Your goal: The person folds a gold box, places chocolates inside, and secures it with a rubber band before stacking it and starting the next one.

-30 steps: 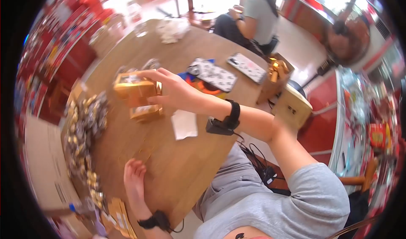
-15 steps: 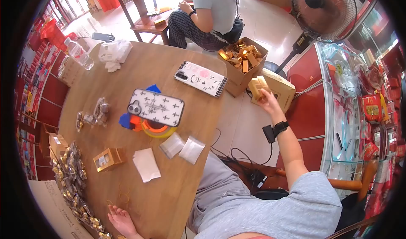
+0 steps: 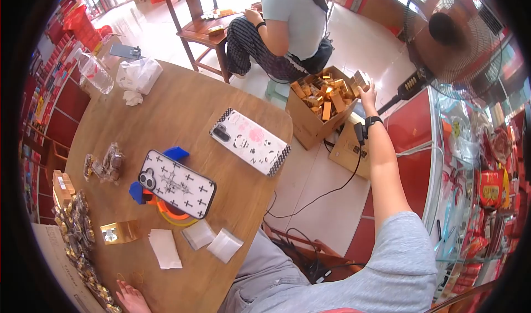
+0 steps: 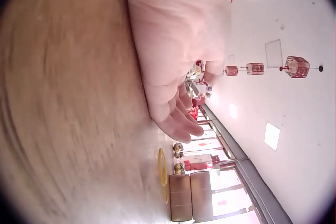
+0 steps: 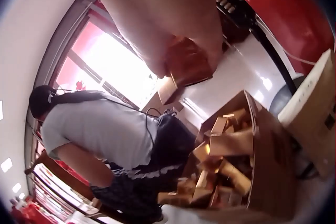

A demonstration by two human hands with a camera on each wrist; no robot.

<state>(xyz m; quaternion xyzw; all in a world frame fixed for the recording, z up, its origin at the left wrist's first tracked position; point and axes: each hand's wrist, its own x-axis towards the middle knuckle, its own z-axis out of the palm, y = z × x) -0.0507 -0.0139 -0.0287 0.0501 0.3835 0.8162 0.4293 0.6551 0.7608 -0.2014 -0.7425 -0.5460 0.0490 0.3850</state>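
Out to the right, my right hand (image 3: 368,96) grips a small gold gift box (image 5: 188,65) beside the upper rim of a cardboard carton (image 3: 307,129). Several similar gold boxes (image 5: 231,145) lie jumbled inside that carton. My left hand (image 3: 133,298) rests on its side on the wooden table, fingers loosely bent around nothing, as the left wrist view shows. Just past its fingertips lies a yellow rubber band (image 4: 162,167). Farther along the table sits another gold box (image 3: 119,232) with a clear window.
Two patterned phones (image 3: 250,141) lie on the table, one over an orange and blue object. Small clear packets (image 3: 225,245) and a white paper (image 3: 164,249) are nearby. Wrapped sweets (image 3: 77,230) line the left edge. A seated person (image 3: 287,28) and a fan (image 3: 451,36) stand beyond the carton.
My right hand first reached over the table at the gold boxes, then carried one off to the right, and now has it up by the carton. The left hand stays on the table.
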